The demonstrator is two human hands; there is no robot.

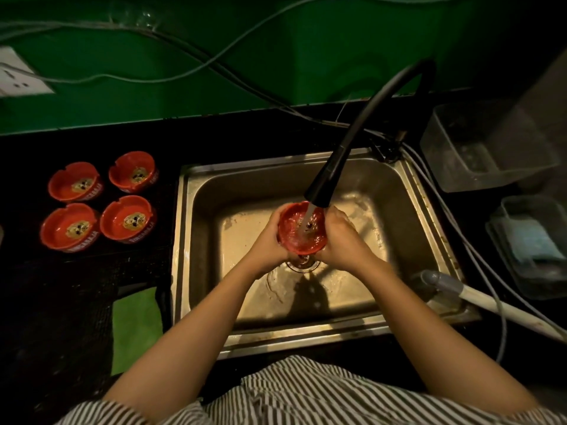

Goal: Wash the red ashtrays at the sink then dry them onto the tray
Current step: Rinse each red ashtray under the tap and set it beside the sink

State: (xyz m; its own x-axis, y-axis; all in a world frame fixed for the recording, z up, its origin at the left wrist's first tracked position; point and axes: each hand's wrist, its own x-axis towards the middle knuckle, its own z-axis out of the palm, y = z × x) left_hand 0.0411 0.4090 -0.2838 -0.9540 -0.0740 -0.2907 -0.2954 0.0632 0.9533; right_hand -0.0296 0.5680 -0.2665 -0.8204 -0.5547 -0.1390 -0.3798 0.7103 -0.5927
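Now both hands hold a red ashtray (pixel 302 227) under the running tap (pixel 325 182), over the steel sink (pixel 408 204).
Nearest, the left hand (pixel 267 240) and right hand (pixel 341 237) curl round its sides; water blurs its inside. Four ashtrays (pixel 99 201) sit on the dim black counter (pixel 55 302) left of the sink, just beside its rim. Beyond: green wall (pixel 276 50), loose cables (pixel 190 69).

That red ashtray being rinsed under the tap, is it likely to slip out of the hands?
Probably somewhat slippery: water from the faucet runs straight into the red ashtray, wetting its glossy surface. Both the left hand and right hand cup it, suggesting care. It looks rigid, so a drop into the sink might chip it.
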